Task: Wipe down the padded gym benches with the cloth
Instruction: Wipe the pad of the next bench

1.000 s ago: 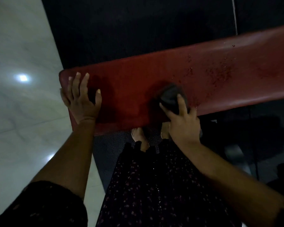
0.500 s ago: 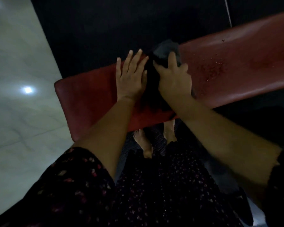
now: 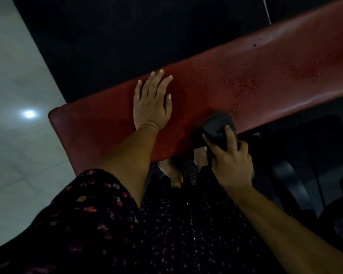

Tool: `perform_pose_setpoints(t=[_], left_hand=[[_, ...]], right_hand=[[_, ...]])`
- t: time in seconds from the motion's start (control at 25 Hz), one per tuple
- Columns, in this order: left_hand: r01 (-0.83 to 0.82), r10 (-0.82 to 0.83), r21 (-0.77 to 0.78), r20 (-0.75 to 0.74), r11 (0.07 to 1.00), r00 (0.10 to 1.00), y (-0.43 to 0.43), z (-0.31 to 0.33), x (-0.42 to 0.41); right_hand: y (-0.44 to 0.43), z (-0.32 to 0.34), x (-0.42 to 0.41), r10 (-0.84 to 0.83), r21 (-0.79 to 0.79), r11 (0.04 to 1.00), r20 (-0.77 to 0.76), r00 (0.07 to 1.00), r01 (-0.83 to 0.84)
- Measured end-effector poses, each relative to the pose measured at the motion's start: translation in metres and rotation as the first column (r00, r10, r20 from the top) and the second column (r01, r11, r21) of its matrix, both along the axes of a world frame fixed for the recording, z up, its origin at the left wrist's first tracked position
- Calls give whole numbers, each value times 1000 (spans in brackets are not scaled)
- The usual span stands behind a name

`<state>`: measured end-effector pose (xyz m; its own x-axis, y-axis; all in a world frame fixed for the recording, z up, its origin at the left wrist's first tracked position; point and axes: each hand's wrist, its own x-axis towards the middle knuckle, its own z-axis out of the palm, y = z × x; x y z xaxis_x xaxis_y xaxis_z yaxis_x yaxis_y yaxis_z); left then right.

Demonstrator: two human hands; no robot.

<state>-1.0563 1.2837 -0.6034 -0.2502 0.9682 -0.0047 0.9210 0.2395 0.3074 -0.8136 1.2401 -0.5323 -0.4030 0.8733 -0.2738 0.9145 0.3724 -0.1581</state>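
Note:
A long red padded bench (image 3: 99,125) runs from lower left to upper right across the view. Water droplets speckle its pad to the right of centre. My left hand (image 3: 152,101) lies flat on the pad with straight, spread fingers. My right hand (image 3: 232,161) grips a dark grey bunched cloth (image 3: 218,123) at the bench's near edge, fingers curled over it. The cloth sits on the pad just below the droplets.
A black rubber mat (image 3: 117,36) lies beyond the bench and under it. Pale glossy tile floor (image 3: 14,76) fills the left side. My bare feet (image 3: 172,173) stand under the bench's near edge. Dark equipment parts sit at the lower right.
My right hand has pulled the cloth from the far edge of the pad back to the near edge. My left hand stays flat on the pad, to the left of the cloth.

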Motion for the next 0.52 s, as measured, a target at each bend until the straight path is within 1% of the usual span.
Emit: perform_pose_setpoints(t=[0.04, 0.12, 0.2, 0.32, 0.4, 0.52], left_hand=[[-1, 1, 10, -8, 1000, 1000, -1, -2, 0], [-6, 7, 26, -37, 1000, 999, -1, -6, -2], [-6, 9, 46, -57, 999, 998, 2, -7, -3], [3, -1, 18, -90, 1000, 996, 2, -7, -3], [3, -3, 3, -99, 1000, 995, 0, -7, -2], [-12, 11, -19, -66, 1000, 998, 1, -5, -1]], right_hand=[[19, -1, -13, -1, 13, 1000, 11, 1000, 1], [58, 2, -46, 62, 14, 998, 54, 997, -63], [94, 4, -78, 136, -45, 990, 106, 985, -132], [142, 7, -113, 193, -26, 981, 104, 976, -192], [163, 6, -123, 183, -33, 983, 126, 975, -180], [167, 7, -114, 97, -43, 995, 143, 985, -91]])
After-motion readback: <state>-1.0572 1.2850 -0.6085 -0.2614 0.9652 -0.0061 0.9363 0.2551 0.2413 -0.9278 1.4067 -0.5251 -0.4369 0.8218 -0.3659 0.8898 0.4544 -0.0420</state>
